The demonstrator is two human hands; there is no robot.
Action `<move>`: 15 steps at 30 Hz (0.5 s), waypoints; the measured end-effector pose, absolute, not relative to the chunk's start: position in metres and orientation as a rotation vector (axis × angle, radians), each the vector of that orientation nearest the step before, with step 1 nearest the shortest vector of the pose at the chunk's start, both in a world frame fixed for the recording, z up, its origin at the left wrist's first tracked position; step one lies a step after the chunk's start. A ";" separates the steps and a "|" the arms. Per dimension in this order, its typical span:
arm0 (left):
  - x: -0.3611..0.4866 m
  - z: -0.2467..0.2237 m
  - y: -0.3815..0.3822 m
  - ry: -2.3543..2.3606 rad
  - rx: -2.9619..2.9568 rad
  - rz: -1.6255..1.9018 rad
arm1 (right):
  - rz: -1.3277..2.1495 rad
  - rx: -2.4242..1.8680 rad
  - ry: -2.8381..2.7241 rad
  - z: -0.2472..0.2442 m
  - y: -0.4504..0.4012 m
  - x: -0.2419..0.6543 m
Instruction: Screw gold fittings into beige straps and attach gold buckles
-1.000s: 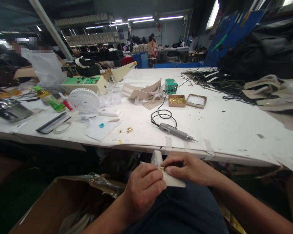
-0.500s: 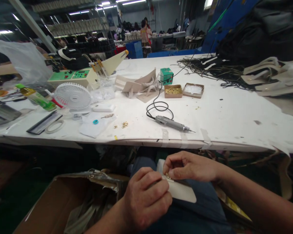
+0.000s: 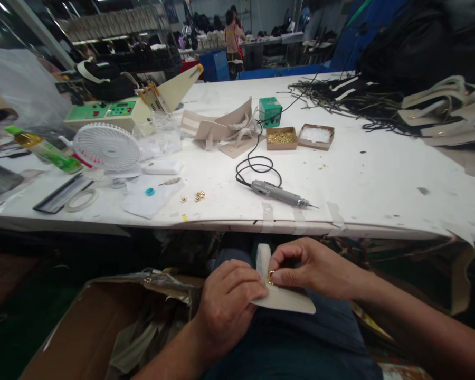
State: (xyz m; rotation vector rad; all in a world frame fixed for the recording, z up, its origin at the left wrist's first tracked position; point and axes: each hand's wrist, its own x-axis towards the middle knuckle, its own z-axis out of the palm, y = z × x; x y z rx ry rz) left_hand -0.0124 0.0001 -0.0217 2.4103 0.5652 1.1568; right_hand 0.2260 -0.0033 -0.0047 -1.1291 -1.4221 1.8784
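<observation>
One flat beige round-cornered panel (image 3: 288,300), held over dark blue trousers (image 3: 320,340) near white worktop (image 3: 364,184).
Long axis roughly left-right, free end pointing right, angled slightly toward wearer; pale strip (image 3: 263,257) points at worktop. Left hand (image 3: 230,295) grips panel's left end; right hand (image 3: 314,270) pinches small shiny gold metal fitting (image 3: 269,277) beside strip.

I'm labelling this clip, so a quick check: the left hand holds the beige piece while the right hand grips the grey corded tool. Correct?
Not quite: the right hand grips a small gold-coloured piece, not the grey corded tool, which lies on the white tabletop, as the head view shows. The left hand does hold the beige piece.
</observation>
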 end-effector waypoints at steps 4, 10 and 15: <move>-0.015 -0.020 0.001 0.514 2.423 1.138 | 1.517 -1.204 -1.727 0.001 -0.004 0.219; -0.017 -0.022 0.001 0.518 2.467 1.129 | 1.236 -1.193 -1.935 0.005 -0.010 0.214; -0.020 -0.023 0.002 0.603 2.520 1.143 | 1.274 -1.112 -1.967 0.015 -0.019 0.218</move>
